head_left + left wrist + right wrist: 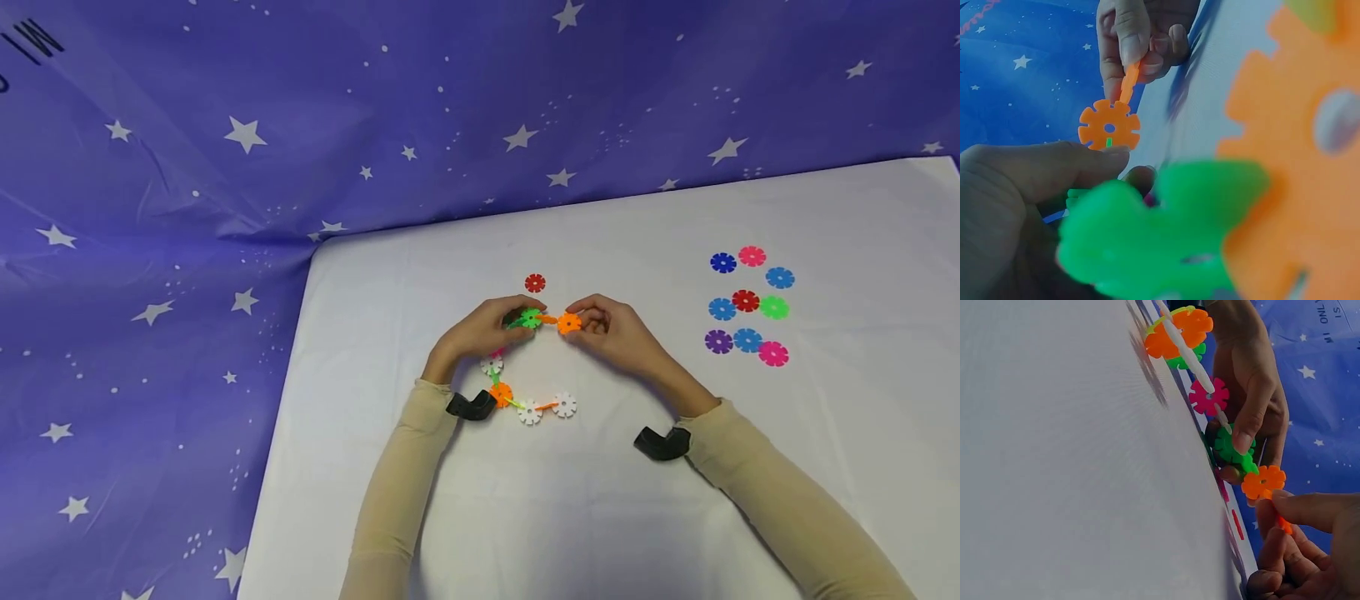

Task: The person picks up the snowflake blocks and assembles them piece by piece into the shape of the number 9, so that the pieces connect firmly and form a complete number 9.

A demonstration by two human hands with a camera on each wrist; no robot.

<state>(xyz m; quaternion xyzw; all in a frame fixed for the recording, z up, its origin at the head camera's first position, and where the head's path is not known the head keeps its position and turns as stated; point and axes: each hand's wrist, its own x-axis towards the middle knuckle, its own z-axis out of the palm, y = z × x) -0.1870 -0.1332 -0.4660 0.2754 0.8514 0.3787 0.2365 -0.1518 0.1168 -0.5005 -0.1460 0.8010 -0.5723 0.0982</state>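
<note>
My left hand [480, 327] grips a green notched disc [531, 318], part of a chain of slotted plastic snowflake discs. An orange disc [1110, 125] is slotted into the chain beside the left fingertips, seen edge-on in the head view. Between thumb and fingers my right hand [613, 335] pinches another orange disc [569, 323], which meets the first one at its rim. From the left hand the chain bends toward me through a pink disc [1209, 397], an orange disc [501, 395] and a white disc [529, 412], ending at another white disc [564, 405].
A loose red disc [535, 282] lies just beyond the hands. Several loose discs, including a purple disc [718, 342] and a light green disc [774, 307], lie at the right on the white-covered table [600, 517]. A purple star-patterned cloth [420, 108] hangs behind.
</note>
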